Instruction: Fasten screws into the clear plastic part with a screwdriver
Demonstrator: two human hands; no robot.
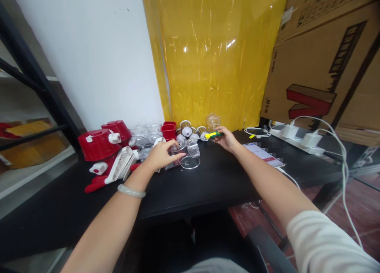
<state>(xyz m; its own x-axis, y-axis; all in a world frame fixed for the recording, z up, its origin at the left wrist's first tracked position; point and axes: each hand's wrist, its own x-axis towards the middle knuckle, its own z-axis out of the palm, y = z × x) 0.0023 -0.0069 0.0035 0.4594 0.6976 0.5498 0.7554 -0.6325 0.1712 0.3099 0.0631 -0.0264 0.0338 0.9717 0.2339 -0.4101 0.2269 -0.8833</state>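
Note:
My right hand (227,139) is closed around the yellow and green handle of a screwdriver (211,135). Its thin shaft points left toward a clear plastic piece (193,148) with a round disc-shaped base (190,162). At that piece's left side is my left hand (162,156), thumb and forefinger curved around the clear plastic; its other fingers are partly hidden. Just behind stand several metal-and-white cylinders (186,127) and a red square cup (168,129). More clear plastic parts (145,133) lie beyond my left hand.
Red housings (96,144) with white knobs and a white-and-red handle part (120,164) crowd the left of the black table (184,194). On the right lie a phone or tablet (263,154) and a white power strip (297,140) with cables. A large cardboard box (314,59) stands behind.

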